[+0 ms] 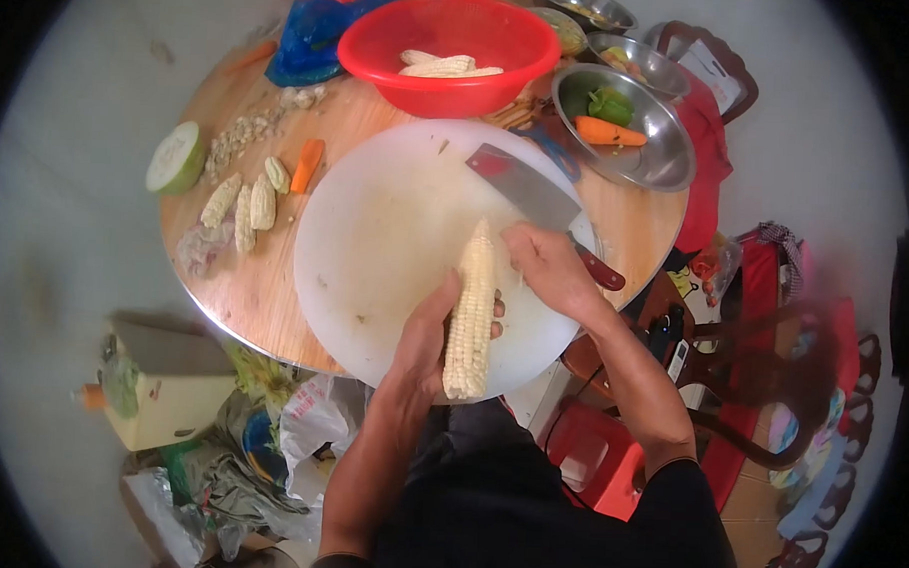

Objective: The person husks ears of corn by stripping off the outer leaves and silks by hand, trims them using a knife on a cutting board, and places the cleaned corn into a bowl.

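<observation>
My left hand (428, 328) is wrapped round a pale, husked corn cob (470, 320), holding it with the tip pointing away from me. The cob is over a round white cutting board (376, 231). Just right of the cob's tip is my right hand (550, 267), fingers curled in a pinch; whatever may be between them is too small to make out. Beyond that hand a cleaver (523, 186) lies flat on the board, its dark red handle reaching over the right edge.
A red basin (451, 102) with several corn cobs stands behind the board. Right of it, a steel bowl (659, 166) holds a carrot and a green pepper. Short corn pieces (262, 203), carrot pieces (306, 166), garlic and a cut melon (177, 158) lie on the left.
</observation>
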Motion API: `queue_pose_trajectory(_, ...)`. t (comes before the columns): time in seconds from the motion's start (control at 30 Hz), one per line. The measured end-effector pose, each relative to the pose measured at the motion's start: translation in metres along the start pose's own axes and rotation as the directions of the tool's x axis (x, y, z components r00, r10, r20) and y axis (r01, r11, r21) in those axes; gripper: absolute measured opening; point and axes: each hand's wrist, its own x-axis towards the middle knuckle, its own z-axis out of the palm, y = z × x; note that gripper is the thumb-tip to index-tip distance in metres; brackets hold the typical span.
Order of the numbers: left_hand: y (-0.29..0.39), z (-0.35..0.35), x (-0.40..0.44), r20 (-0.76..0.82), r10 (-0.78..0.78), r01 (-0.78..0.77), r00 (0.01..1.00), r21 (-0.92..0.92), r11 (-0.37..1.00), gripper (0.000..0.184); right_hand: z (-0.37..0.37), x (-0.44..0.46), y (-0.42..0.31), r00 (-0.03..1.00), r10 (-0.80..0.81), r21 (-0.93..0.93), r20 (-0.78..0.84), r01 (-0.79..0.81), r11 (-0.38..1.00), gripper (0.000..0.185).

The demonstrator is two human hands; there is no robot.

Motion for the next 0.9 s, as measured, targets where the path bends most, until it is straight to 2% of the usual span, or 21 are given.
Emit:
queue_pose_trajectory(0.07, 0.002, 0.000, 0.005, 0.002, -0.036, 0.036, 0.999, -0.105, 0.994, 0.054, -0.006, 0.001, -0.003, 0.921, 0.337, 0.216, 0.194, -0.375, 0.901, 0.034)
queue_pose_trajectory(0.2, 0.002, 0.006, 0.010, -0.018, -0.066, 0.063, 0.998, -0.138, 0.989, 0.053, -0.005, 0.004, -0.005, 0.925, 0.317, 0.195, 0.210, -0.357, 0.913, 0.041)
queue_pose_trajectory(0.4, 0.000, 0.007, 0.009, -0.009, -0.081, 0.080, 0.997, -0.038, 0.996, 0.053, -0.003, 0.010, -0.006, 0.942, 0.252, 0.050, 0.222, -0.269, 0.962, 0.043)
queue_pose_trajectory(0.47, -0.001, 0.006, 0.010, -0.043, -0.093, 0.095, 0.995, 0.028, 0.995, 0.053, 0.001, 0.010, 0.002, 0.970, 0.155, 0.027, 0.186, -0.163, 0.986, 0.041)
queue_pose_trajectory(0.5, -0.001, 0.008, 0.009, -0.043, -0.092, 0.093, 0.995, 0.026, 0.995, 0.053, 0.001, 0.010, 0.001, 0.970, 0.154, 0.027, 0.188, -0.162, 0.986, 0.041)
queue_pose_trajectory(0.57, 0.001, 0.016, 0.004, -0.085, -0.058, 0.070, 0.995, 0.148, 0.987, 0.053, -0.002, 0.009, -0.004, 0.979, 0.137, -0.030, 0.151, -0.134, 0.991, 0.039)
queue_pose_trajectory(0.67, 0.002, 0.020, 0.000, -0.063, -0.022, 0.035, 0.998, 0.208, 0.978, 0.052, -0.004, 0.008, -0.008, 0.983, 0.121, -0.114, 0.134, -0.106, 0.988, 0.039)
queue_pose_trajectory(0.9, 0.001, 0.023, -0.002, -0.015, 0.051, -0.046, 0.999, 0.252, 0.967, 0.052, -0.007, 0.009, -0.012, 0.988, 0.098, -0.039, 0.122, -0.094, 0.995, 0.038)
